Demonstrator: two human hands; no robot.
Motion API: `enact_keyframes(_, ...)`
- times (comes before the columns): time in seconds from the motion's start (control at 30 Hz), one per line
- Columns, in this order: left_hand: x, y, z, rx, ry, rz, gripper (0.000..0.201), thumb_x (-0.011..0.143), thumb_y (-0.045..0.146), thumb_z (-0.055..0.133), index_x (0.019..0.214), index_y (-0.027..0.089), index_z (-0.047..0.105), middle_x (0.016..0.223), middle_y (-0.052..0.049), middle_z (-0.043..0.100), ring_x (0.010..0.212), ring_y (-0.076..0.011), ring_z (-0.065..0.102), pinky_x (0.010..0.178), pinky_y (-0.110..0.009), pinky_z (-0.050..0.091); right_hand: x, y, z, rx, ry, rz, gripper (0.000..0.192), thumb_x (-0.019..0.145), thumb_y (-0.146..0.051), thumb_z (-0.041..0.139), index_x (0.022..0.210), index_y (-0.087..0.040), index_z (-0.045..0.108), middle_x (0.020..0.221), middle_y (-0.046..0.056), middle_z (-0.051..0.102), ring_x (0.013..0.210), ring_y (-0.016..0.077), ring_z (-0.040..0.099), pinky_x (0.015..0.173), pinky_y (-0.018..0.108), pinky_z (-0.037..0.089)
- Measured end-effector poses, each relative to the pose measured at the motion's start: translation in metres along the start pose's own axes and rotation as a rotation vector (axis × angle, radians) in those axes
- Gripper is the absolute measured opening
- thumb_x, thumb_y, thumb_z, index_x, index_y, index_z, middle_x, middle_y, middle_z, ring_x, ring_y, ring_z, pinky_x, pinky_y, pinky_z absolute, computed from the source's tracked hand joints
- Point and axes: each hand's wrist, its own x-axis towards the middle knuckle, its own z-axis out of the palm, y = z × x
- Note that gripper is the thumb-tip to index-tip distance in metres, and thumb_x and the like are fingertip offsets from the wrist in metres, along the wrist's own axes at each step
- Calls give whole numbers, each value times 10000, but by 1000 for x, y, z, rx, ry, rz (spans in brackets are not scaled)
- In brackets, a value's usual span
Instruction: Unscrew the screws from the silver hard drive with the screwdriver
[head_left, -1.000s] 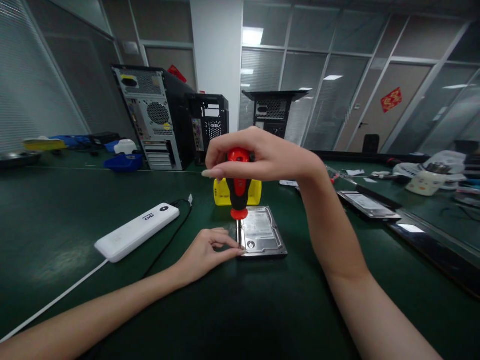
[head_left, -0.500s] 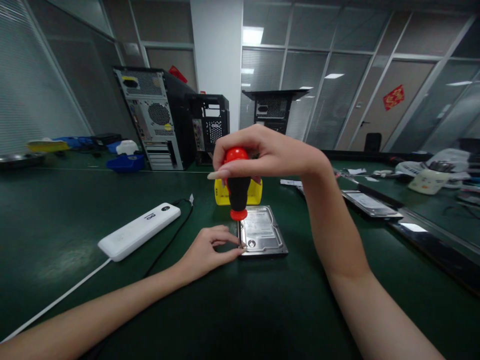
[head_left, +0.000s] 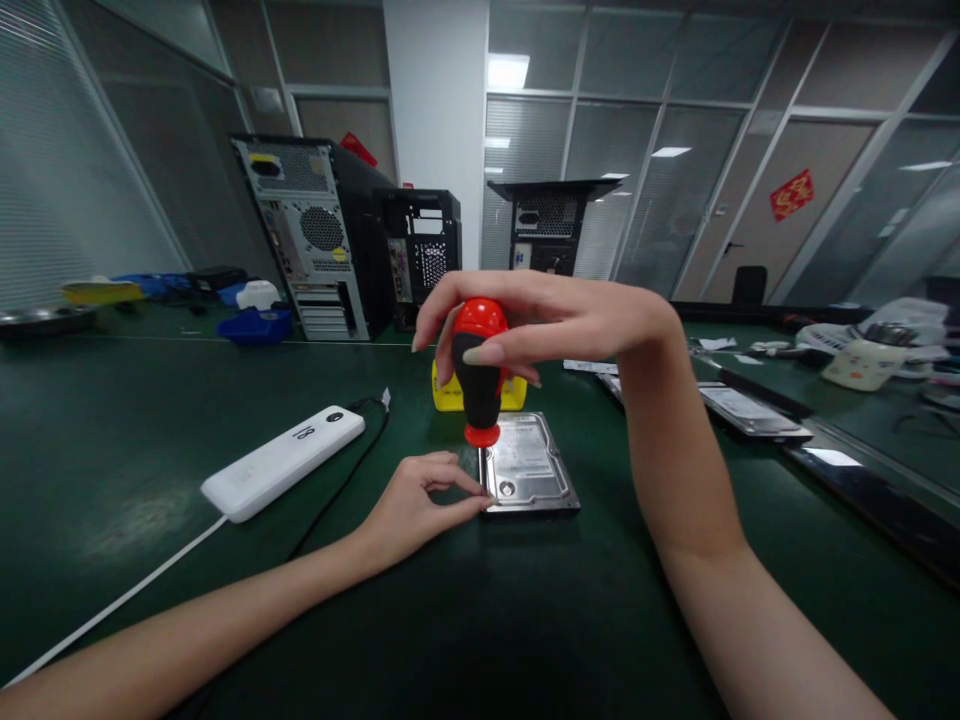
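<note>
Turning seemed underway: a red-and-black bulbous screwdriver (head_left: 480, 398) was gripped by the right hand (head_left: 551, 312) above the flat silver-metal hard drive (head_left: 534, 460), whose near-left corner was touched by the left hand (head_left: 418, 500), its hold unclear; steadiness seemed required.

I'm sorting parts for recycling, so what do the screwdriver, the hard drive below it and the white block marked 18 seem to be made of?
Screwdriver: probably plastic, its red top looking shiny; the duller black handle sections may be rubber.
Hard drive: apparently silvery bare metal, as light glints along its raised ridges.
White block: likely smooth plastic, given its even colour and rounded edges.
</note>
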Motion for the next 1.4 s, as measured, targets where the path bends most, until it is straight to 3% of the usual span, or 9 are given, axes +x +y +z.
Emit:
enact_keyframes(0.2, 0, 3, 0, 12, -33, 2, 155, 823, 320, 692, 815, 197, 787, 752, -23, 639, 692, -145, 567, 603, -223, 432, -1, -4, -3, -137, 46, 92, 197, 870, -241, 613, 987, -84, 597, 987, 25, 608, 846, 58, 566, 728, 147, 474)
enact_keyframes(0.4, 0, 4, 0, 25, -31, 25, 175, 826, 304, 665, 796, 174, 779, 734, -30, 628, 698, -149, 569, 573, -217, 407, 8, -3, 7, -247, 154, 107, 287, 843, -380, 644, 780, -133, 512, 772, -27, 533, 704, 45, 470, 667, 158, 412)
enact_keyframes(0.57, 0, 2, 1, 23, -31, 48, 174, 826, 295, 650, 798, 175, 772, 755, -32, 633, 730, -155, 586, 590, -217, 426, 13, -4, 12, -252, 141, 40, 214, 880, -324, 615, 828, -118, 589, 816, -7, 582, 740, 53, 507, 709, 169, 413)
enact_keyframes(0.7, 0, 1, 1, 36, -24, 63, 171, 828, 279, 645, 801, 169, 773, 740, -30, 626, 711, -149, 582, 590, -216, 424, 11, -9, 11, -266, 151, 96, 411, 921, -453, 549, 759, -83, 623, 700, -12, 558, 618, 38, 463, 613, 193, 378)
enact_keyframes(0.8, 0, 1, 1, 39, -27, 75, 172, 830, 271, 645, 821, 162, 778, 744, -35, 631, 718, -151, 587, 586, -215, 416, 8, -9, 8, -156, 69, 186, 519, 997, -454, 363, 791, -64, 637, 764, 16, 602, 731, 61, 541, 699, 190, 426)
enact_keyframes(0.93, 0, 1, 1, 37, -38, 73, 176, 836, 273, 645, 830, 166, 784, 730, -30, 627, 681, -138, 560, 559, -209, 389, 7, -1, 4, -44, 47, -23, 335, 1002, -235, 368, 961, -40, 637, 955, 63, 653, 927, 85, 594, 883, 207, 463)
enact_keyframes(1.13, 1, 2, 0, 46, -50, 47, 186, 844, 285, 640, 849, 170, 786, 726, -26, 622, 665, -132, 535, 563, -205, 395, 6, 12, 0, -22, 106, -88, 287, 995, -208, 426, 972, -17, 639, 947, 58, 657, 822, 31, 614, 778, 132, 489)
enact_keyframes(1.3, 0, 3, -1, 45, -71, 24, 194, 846, 293, 632, 879, 176, 783, 763, -28, 627, 688, -139, 556, 590, -212, 426, 6, 3, 3, -88, 122, -11, 363, 1011, -244, 391, 856, -18, 629, 804, 42, 618, 759, 34, 580, 735, 130, 471)
enact_keyframes(1.4, 1, 3, -2, 0, -93, -4, 203, 840, 305, 636, 892, 166, 775, 824, -42, 645, 780, -164, 598, 649, -226, 459, 4, -4, 5, -131, 119, 35, 276, 991, -210, 396, 877, -40, 581, 840, 30, 570, 758, 34, 531, 708, 131, 447)
